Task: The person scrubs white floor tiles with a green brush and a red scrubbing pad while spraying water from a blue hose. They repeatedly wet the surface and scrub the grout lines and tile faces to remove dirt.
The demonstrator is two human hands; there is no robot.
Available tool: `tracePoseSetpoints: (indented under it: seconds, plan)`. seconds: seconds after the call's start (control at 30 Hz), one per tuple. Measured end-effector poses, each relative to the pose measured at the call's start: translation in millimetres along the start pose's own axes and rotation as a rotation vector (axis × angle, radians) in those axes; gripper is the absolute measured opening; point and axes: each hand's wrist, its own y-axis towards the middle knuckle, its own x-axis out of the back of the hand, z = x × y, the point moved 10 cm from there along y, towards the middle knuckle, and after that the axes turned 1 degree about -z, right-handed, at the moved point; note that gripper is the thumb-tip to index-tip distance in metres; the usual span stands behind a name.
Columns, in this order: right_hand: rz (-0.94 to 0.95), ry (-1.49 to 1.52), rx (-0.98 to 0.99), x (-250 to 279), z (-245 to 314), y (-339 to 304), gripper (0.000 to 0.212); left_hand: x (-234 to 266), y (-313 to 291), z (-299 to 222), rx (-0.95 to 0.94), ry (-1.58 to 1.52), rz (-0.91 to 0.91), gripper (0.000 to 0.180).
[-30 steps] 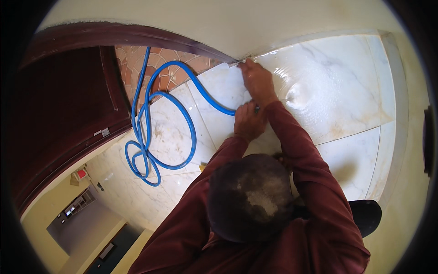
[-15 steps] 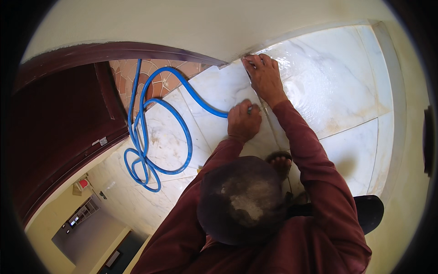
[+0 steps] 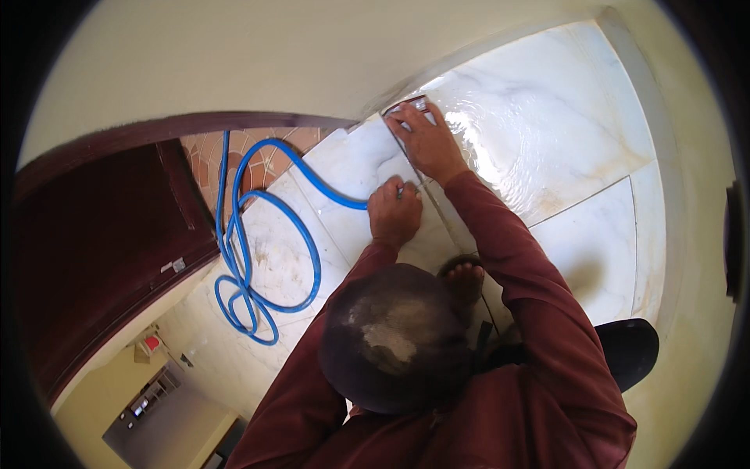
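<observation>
With the left hand as dial centre, a dark red door is standing at nine o'clock; nearer on that bearing, a blue hose is looping over marble tiles, its end running into that hand's tightly curled fingers. At one o'clock, near the wall, the right hand is bending half-open fingers over a flat, dark-edged piece; whether they are gripping it, I cannot tell. At two, water is glistening.

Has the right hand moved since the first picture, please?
Yes: the right hand has moved to the right, away from the dark-red door frame.
</observation>
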Motion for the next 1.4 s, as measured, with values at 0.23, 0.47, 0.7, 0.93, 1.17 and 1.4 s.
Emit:
tracePoseSetpoints:
  seconds: [0.23, 0.47, 0.7, 0.93, 1.17, 1.4]
  plan:
    - [-0.097, -0.197, -0.281, 43.2, -122.3, 3.9, 0.043, 7.1, -9.8, 10.6, 0.034, 0.017, -0.014, 0.028]
    - [-0.024, -0.116, -0.421, 60.9, -90.0, -68.3, 0.047, 6.8, 0.5, 0.9, -0.013, 0.081, -0.076, 0.021]
    - [0.065, -0.062, -0.434, 78.5, -96.1, -143.3, 0.055, 27.6, 63.4, 0.9, 0.24, 0.347, 0.228, 0.02]
    - [-0.035, -0.092, -0.442, 80.2, -99.0, -155.3, 0.054, 49.9, 100.8, 6.3, 0.362, 0.384, 0.277, 0.024]
    - [-0.067, -0.106, -0.384, 94.0, -95.6, -146.4, 0.053, 70.0, 99.3, 21.1, 0.454, 0.422, 0.305, 0.03]
    - [-0.078, -0.02, -0.161, 88.4, -67.6, -121.9, 0.043, 60.4, 71.8, 2.8, 0.466, 0.308, 0.423, 0.031]
